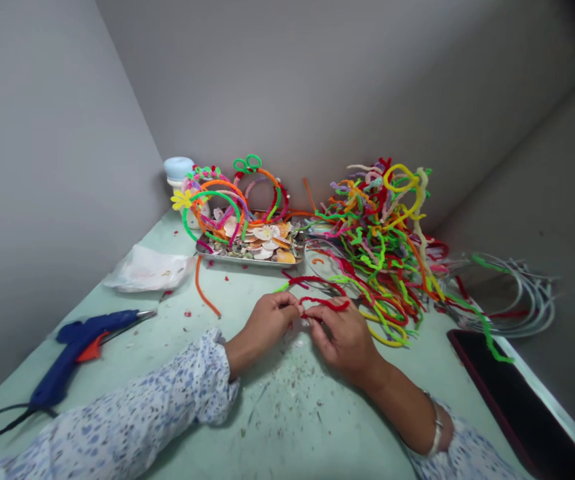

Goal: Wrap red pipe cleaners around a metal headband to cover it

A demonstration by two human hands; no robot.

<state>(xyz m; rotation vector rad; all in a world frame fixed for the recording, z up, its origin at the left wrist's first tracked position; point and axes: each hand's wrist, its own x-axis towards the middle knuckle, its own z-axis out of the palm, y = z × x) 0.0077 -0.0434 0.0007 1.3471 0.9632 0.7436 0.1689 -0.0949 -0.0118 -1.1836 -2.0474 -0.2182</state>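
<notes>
Both hands meet over the middle of the table with fingertips almost touching. A red pipe cleaner (334,304) passes between them, bent into a curve, its free end lying over the fingers of my right hand (350,340). My left hand (270,323) is closed in a pinch on the same pipe cleaner near its bend. My right hand is also closed, thumb and forefinger pinched at that spot. Just behind the fingers runs another dark red fuzzy strand (317,280). Exactly what lies between the fingertips is partly hidden.
A metal tray (247,260) of shells stands behind, with pipe-cleaner headbands (212,193) on it. To its right rises a tangled pipe-cleaner heap (382,227). A blue glue gun (80,347) and plastic bag (150,269) lie left; clear hoops (522,300) and a dark tablet-like device (497,400) right.
</notes>
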